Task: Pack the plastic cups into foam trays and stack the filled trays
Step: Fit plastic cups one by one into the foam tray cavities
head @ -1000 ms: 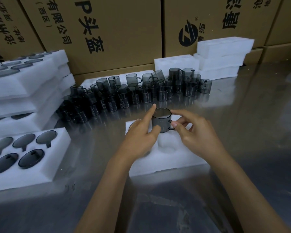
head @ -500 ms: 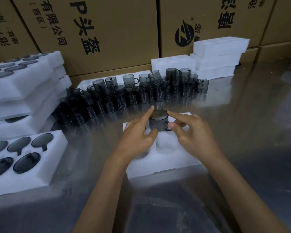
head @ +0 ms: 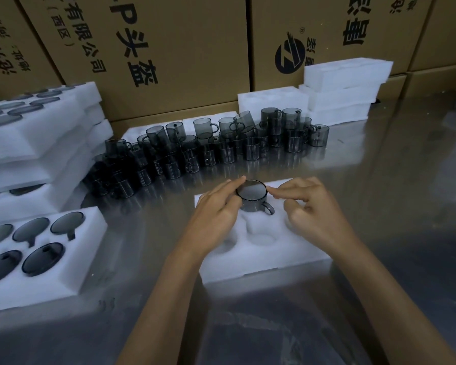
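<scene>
A: Item one, nearest — the foam tray (head: 261, 262) at centre, on the steel table (head: 379, 233). Contents?

B: One smoke-grey cup (head: 253, 197), partly down in the far middle pocket, handle pointing to 4 o'clock. The other pockets that show hold nothing; part of the tray lies under the hands. The left hand (head: 216, 214) lies with fingers extended, index tip pressing the rim at 9 o'clock. The right hand (head: 313, 206) touches the rim at 3 o'clock with its index tip, the other fingers loosely curled, gripping nothing.

A: Item two, at 9 o'clock?

B: A filled tray (head: 71, 272) — five cups show, the rest runs off the edge. It sits alone, not yet stacked.

A: Further out?

B: At 10 o'clock, the stack of filled trays (head: 37, 143), several deep. At 12 o'clock, the loose cups (head: 208, 146), dozens unpacked. At 1 o'clock, the spare trays (head: 345, 85), piled against the cartons (head: 169, 48).

A: Standing?

B: Judged well short of done — most cups remain loose.
</scene>
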`<action>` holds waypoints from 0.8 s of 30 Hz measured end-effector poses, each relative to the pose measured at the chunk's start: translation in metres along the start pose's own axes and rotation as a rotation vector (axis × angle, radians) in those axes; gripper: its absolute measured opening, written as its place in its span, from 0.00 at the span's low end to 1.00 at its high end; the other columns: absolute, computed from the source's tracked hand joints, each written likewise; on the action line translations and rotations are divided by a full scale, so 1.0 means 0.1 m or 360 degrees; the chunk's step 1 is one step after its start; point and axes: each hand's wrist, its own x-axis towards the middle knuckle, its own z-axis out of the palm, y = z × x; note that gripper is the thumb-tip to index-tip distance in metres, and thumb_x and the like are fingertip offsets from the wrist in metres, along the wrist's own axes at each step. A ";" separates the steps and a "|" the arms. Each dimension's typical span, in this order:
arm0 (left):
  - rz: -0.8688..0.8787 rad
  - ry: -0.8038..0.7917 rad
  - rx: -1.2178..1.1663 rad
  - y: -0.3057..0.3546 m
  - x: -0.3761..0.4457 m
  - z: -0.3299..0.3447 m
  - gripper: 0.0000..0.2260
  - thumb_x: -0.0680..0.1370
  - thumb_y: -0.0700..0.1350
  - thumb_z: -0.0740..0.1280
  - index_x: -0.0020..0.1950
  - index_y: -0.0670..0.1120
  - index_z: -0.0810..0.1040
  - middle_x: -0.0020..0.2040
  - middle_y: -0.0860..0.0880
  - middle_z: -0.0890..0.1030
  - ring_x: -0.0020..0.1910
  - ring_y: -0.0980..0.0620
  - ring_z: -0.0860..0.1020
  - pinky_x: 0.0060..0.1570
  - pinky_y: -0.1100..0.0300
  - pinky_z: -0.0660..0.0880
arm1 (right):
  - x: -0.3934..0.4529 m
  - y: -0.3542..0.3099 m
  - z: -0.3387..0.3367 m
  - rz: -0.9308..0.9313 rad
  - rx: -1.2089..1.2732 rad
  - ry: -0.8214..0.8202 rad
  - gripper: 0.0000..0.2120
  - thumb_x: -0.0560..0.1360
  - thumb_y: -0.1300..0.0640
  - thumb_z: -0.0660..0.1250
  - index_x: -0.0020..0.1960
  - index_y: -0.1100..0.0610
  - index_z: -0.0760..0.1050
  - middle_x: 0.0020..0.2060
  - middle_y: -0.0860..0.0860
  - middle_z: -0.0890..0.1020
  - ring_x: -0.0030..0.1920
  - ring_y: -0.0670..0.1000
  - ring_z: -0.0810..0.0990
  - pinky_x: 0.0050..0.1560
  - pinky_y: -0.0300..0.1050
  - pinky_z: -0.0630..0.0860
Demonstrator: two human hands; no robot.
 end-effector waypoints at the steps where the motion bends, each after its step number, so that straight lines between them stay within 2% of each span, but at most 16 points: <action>1: 0.0003 -0.0004 0.0015 0.00 0.00 0.00 0.21 0.83 0.43 0.56 0.73 0.58 0.72 0.77 0.56 0.67 0.76 0.60 0.61 0.73 0.60 0.57 | 0.00 0.01 0.01 0.0008 -0.0006 0.0006 0.23 0.74 0.71 0.59 0.55 0.52 0.85 0.48 0.40 0.81 0.55 0.42 0.67 0.56 0.35 0.65; 3: -0.0004 -0.0010 0.0033 -0.02 0.01 0.01 0.20 0.83 0.45 0.56 0.73 0.60 0.72 0.78 0.57 0.64 0.76 0.62 0.57 0.68 0.65 0.53 | 0.00 0.02 0.02 0.0007 -0.0027 0.0013 0.23 0.73 0.71 0.59 0.55 0.51 0.85 0.50 0.41 0.80 0.56 0.43 0.67 0.61 0.42 0.67; 6: -0.0018 0.0004 -0.0032 -0.04 0.03 0.00 0.17 0.84 0.48 0.57 0.72 0.59 0.73 0.78 0.56 0.64 0.76 0.62 0.58 0.67 0.66 0.51 | -0.01 0.03 0.02 0.0001 -0.0060 0.0025 0.24 0.73 0.71 0.59 0.54 0.48 0.85 0.56 0.42 0.79 0.64 0.46 0.66 0.68 0.49 0.67; 9: 0.0003 0.0015 -0.0009 -0.06 0.06 0.01 0.16 0.84 0.48 0.60 0.71 0.57 0.75 0.78 0.55 0.63 0.77 0.60 0.59 0.70 0.64 0.54 | 0.00 0.04 0.02 -0.0002 -0.0101 0.0025 0.24 0.73 0.70 0.60 0.54 0.46 0.85 0.63 0.42 0.77 0.69 0.47 0.63 0.71 0.52 0.64; 12: 0.0055 0.0001 0.0168 -0.07 0.07 0.03 0.17 0.84 0.47 0.61 0.72 0.56 0.73 0.77 0.60 0.64 0.78 0.61 0.54 0.71 0.63 0.50 | 0.00 0.05 0.02 -0.0021 -0.0159 0.0004 0.24 0.73 0.69 0.60 0.54 0.46 0.85 0.63 0.41 0.77 0.69 0.46 0.63 0.71 0.53 0.63; 14: 0.0085 -0.0030 0.0231 -0.07 0.08 0.04 0.17 0.84 0.47 0.60 0.73 0.54 0.72 0.76 0.61 0.66 0.78 0.62 0.52 0.73 0.60 0.49 | 0.00 0.06 0.03 -0.0021 -0.0219 -0.0028 0.24 0.73 0.67 0.60 0.55 0.45 0.85 0.63 0.41 0.77 0.69 0.46 0.64 0.72 0.51 0.62; 19: 0.0077 -0.0056 0.0315 -0.03 0.10 0.04 0.17 0.84 0.46 0.60 0.74 0.50 0.72 0.73 0.54 0.71 0.75 0.55 0.63 0.76 0.54 0.57 | 0.00 0.04 0.04 -0.0090 -0.0334 -0.0036 0.22 0.72 0.67 0.60 0.56 0.49 0.85 0.57 0.41 0.80 0.64 0.49 0.70 0.66 0.51 0.69; 21: 0.0113 -0.0050 0.0381 -0.02 0.10 0.05 0.17 0.84 0.45 0.60 0.73 0.48 0.72 0.72 0.53 0.73 0.73 0.54 0.66 0.75 0.55 0.59 | 0.00 0.01 0.03 -0.0138 -0.0471 -0.0056 0.21 0.72 0.67 0.60 0.55 0.51 0.86 0.58 0.41 0.80 0.65 0.47 0.69 0.65 0.48 0.66; 24: 0.0158 -0.0079 0.0479 -0.03 0.12 0.04 0.17 0.84 0.46 0.60 0.73 0.48 0.73 0.71 0.52 0.74 0.72 0.53 0.68 0.74 0.55 0.60 | -0.02 -0.08 0.00 -0.0277 -0.0843 -0.0159 0.20 0.72 0.63 0.60 0.56 0.52 0.85 0.61 0.43 0.80 0.65 0.48 0.68 0.57 0.46 0.61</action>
